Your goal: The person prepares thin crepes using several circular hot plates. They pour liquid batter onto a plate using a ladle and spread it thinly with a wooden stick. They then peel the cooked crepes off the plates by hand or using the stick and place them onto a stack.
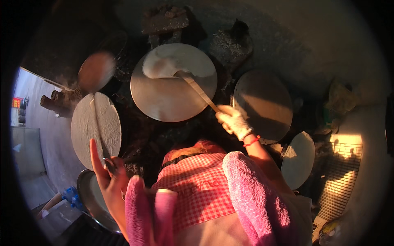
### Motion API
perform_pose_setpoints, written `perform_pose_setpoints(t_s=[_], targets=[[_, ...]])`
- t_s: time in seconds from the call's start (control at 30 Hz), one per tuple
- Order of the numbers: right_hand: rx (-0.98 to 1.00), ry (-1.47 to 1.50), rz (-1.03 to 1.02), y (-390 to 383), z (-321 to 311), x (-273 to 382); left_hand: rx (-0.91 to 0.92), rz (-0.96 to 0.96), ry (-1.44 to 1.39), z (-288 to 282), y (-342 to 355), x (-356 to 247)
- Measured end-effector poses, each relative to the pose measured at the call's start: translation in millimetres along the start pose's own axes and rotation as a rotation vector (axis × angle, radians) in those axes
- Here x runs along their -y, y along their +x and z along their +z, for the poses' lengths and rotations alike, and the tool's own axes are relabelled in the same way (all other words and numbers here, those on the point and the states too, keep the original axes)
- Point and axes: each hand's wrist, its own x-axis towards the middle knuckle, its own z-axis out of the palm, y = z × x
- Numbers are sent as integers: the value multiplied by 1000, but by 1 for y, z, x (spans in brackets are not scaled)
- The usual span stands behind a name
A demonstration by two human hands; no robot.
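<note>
My right hand [234, 121], in a white knit glove with a red band at the wrist, is closed round the wooden handle of a batter spreader [199, 90]. The spreader's far end rests in pale wet batter [158, 67] on the back half of the round middle griddle [172, 102]. My bare left hand [111, 176] is closed on the dark grip of a long-handled ladle [97, 123], its index finger stretched along the shaft. At the shaft's far end is a blurred reddish round head. Below the shaft lies a griddle covered by a thin white pancake [82, 131].
Another round griddle [262, 106] stands at the right, half in shadow. A pale disc [297, 162] and a wire rack [340, 176] are farther right. A metal basin [86, 192] is at the lower left, firewood logs [53, 102] at the left. A brick stand [164, 22] is behind.
</note>
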Motion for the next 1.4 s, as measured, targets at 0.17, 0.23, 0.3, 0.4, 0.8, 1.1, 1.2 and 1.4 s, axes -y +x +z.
perform_pose_setpoints(t_s=[0.17,0.23,0.3,0.4,0.8,1.1,1.2,1.4], targets=[[96,114,-20,39,41,44,1,-92,-558,-80,62,104],[257,-3,-66,49,77,47,0,-80,-613,-73,73,104],[334,-70,-33,41,73,57,57,-8,-600,-67,69,85],[125,-20,-53,42,22,54,-53,99,-411,-47,53,76],[152,-600,-373,130,-14,91,-169,136,-397,-73,85,87],[391,-557,-86,117,33,123,-76,8,-363,-79,125,79],[135,-535,-247,130,-1,107,-29,-26,-273,-77,139,83],[286,-703,-194,113,62,117,3,11,161,-69,166,100]])
